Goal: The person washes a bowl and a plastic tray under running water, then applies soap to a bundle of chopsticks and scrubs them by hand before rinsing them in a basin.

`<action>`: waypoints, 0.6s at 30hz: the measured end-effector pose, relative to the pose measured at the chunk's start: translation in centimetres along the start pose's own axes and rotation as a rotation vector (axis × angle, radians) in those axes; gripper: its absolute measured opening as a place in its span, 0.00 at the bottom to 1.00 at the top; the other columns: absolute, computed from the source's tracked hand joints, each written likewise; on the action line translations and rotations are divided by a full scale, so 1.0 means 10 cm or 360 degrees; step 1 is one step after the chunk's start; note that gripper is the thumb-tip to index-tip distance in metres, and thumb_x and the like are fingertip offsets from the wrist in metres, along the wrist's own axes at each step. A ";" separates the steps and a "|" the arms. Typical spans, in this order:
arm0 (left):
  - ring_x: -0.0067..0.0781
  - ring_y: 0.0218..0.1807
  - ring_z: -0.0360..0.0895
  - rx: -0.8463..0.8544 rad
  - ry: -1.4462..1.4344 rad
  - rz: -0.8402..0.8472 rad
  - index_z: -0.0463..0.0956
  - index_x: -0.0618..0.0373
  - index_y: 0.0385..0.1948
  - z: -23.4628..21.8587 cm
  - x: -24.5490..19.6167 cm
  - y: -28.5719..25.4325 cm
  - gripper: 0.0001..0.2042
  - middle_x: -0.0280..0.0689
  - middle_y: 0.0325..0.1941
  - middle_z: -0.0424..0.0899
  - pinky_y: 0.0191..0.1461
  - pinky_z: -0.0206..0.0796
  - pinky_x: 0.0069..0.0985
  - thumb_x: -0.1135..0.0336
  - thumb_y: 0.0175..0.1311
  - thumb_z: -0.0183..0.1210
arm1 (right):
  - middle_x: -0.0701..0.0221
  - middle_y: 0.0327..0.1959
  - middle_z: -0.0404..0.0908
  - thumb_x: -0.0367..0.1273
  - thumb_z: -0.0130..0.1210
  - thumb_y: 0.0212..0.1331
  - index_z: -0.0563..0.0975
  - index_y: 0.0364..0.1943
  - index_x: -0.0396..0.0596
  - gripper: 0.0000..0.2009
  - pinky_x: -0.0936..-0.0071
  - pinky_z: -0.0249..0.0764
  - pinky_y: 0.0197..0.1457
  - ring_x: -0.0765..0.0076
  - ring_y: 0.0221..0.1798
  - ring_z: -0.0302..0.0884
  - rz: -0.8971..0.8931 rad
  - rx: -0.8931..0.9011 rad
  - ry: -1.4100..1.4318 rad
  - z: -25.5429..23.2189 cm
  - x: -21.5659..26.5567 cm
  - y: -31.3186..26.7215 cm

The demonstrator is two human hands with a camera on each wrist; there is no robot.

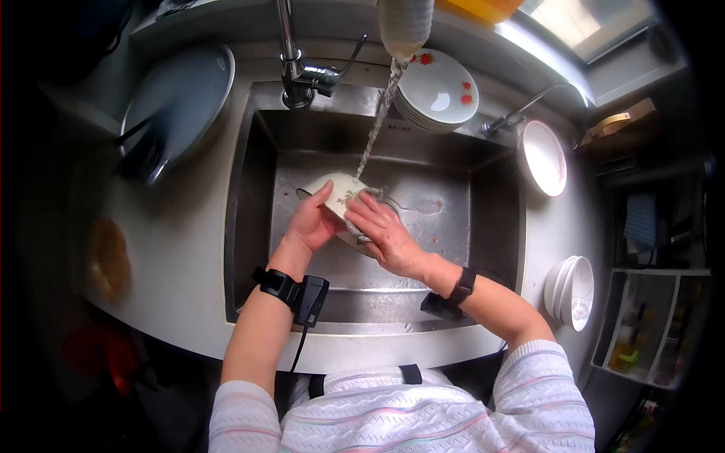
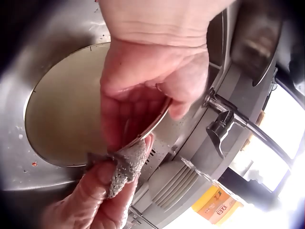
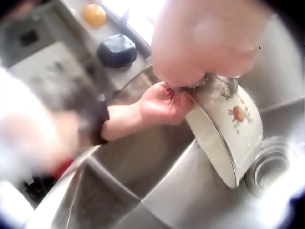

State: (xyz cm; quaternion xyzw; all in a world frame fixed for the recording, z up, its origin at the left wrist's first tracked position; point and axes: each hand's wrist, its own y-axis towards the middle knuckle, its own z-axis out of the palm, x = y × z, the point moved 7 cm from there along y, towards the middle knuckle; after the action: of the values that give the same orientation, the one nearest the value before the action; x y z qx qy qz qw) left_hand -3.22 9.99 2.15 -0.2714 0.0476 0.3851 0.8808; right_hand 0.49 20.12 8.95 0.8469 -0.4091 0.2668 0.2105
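A cream bowl [image 1: 340, 186] [image 2: 66, 112] [image 3: 245, 138] with a floral print and a dark rim is held tilted over the sink. The left hand [image 1: 311, 219] [image 2: 152, 81] [image 3: 164, 107] grips it by the rim, thumb on one face and fingers curled on the other. Over the bowl's wall lies the right hand [image 1: 387, 232] [image 2: 95, 200] [image 3: 205, 47], pinching a wet grey mesh scrubber [image 2: 127, 164] [image 3: 221, 87] against the bowl near the rim. Its fingers look fairly straight in the head view.
Water [image 1: 376, 121] falls into the steel sink [image 1: 310, 283] beside a tap [image 1: 297, 79]. Stacked plates [image 1: 438, 89] stand behind, a bowl [image 1: 542, 158] and stacked small bowls [image 1: 578, 294] at the right, a large lid-like dish [image 1: 192, 87] at the left.
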 end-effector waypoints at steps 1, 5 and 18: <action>0.37 0.50 0.71 0.0015 0.0095 0.0020 0.64 0.56 0.50 -0.01 0.01 0.03 0.19 0.38 0.47 0.73 0.49 0.67 0.41 0.53 0.65 0.42 | 0.62 0.60 0.61 0.26 0.49 0.48 0.65 0.55 0.49 0.25 0.60 0.52 0.64 0.53 0.65 0.52 -0.0004 -0.0002 0.0001 0.01 -0.05 0.03; 0.37 0.51 0.70 -0.0088 0.0437 -0.0113 0.64 0.55 0.51 0.03 0.21 0.16 0.20 0.38 0.48 0.73 0.50 0.66 0.42 0.52 0.65 0.40 | 0.60 0.59 0.62 0.24 0.47 0.48 0.67 0.53 0.47 0.23 0.60 0.53 0.64 0.50 0.64 0.51 0.0524 -0.0095 0.0663 -0.01 -0.64 0.33; 0.35 0.47 0.73 -0.0245 0.0412 -0.0010 0.67 0.54 0.46 0.06 0.19 0.28 0.20 0.37 0.45 0.74 0.50 0.67 0.36 0.48 0.65 0.37 | 0.59 0.53 0.69 0.29 0.50 0.48 0.72 0.47 0.44 0.18 0.64 0.62 0.57 0.50 0.58 0.61 0.0220 -0.0194 0.0385 -0.16 -0.49 0.43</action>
State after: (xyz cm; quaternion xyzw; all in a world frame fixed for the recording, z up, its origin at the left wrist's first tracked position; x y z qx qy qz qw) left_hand -3.97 13.10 0.86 -0.3857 0.1301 0.3466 0.8451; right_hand -6.01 21.42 7.71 0.7641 -0.4535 0.3553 0.2902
